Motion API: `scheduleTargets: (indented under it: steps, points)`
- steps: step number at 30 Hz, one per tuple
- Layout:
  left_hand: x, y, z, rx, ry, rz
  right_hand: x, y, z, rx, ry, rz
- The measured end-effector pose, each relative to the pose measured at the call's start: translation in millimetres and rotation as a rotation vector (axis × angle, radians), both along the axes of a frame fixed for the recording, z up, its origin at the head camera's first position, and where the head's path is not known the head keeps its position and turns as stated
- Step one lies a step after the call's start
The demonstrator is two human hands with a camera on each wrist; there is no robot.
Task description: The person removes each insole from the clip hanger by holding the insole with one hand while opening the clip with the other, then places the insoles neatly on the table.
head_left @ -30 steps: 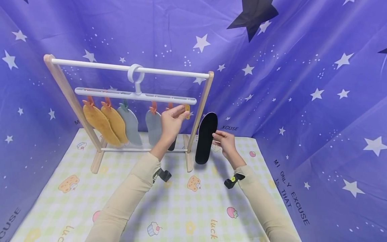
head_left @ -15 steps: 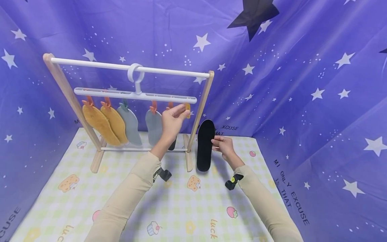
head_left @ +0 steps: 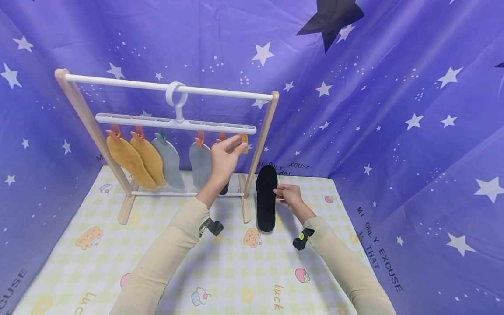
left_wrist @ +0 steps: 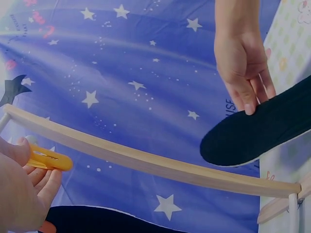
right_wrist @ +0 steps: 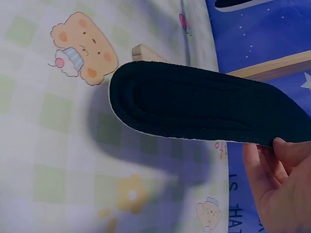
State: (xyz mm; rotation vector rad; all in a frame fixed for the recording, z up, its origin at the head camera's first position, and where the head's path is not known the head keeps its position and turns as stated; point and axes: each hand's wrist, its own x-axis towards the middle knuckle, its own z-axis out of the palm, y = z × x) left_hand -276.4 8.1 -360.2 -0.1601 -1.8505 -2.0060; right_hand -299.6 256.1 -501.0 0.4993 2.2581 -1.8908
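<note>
The counter (head_left: 228, 267) carries a pale green-and-white checked covering printed with bears (head_left: 252, 237), strawberries (head_left: 302, 276) and cupcakes (head_left: 200, 297). Purple curtains (head_left: 393, 148) enclose it at the back and both sides, patterned with white stars and dark lettering; one large black star (head_left: 332, 22) is noted high on the rear curtain. A wooden rack (head_left: 261, 144) stands on the counter, left of centre, its white hanger (head_left: 177, 124) bearing clipped yellow insoles (head_left: 130, 161) and grey insoles (head_left: 170, 162). The left hand (head_left: 225, 159) pinches a yellow clip (head_left: 245, 144) below the hanger's right end. The right hand (head_left: 290, 195) grips a black insole (head_left: 266, 199) by its edge, just right of the rack; its shadow falls on the counter.
</note>
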Motion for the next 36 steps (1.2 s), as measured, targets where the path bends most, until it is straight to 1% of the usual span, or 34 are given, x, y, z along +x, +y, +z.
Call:
scheduleTargets:
  steps: [8, 15, 20, 26, 32, 36]
  points:
    - [0.0, 0.0, 0.7, 0.0, -0.008, -0.007, 1.6, -3.4, -10.5, 0.015, -0.023, 0.004]
    - [-1.4, 0.2, -1.0, 0.019, -0.001, -0.02, 4.2, -6.8, -12.8, 0.06, -0.033, 0.03]
    - [-1.4, 0.1, -1.6, 0.019, 0.003, -0.005, 4.3, -7.9, -14.7, 0.072, -0.041, 0.045]
    - [-0.8, 0.1, -1.3, 0.025, 0.009, -0.004, 1.6, -7.9, -21.3, 0.089, -0.058, 0.03]
    - [-1.7, 0.2, -2.2, 0.022, 0.008, 0.001, -1.3, -8.3, -28.3, 0.11, -0.048, 0.015]
    - [-2.3, 0.2, -2.3, 0.036, 0.0, -0.009, -2.3, -9.2, -30.2, 0.127, -0.046, 0.003]
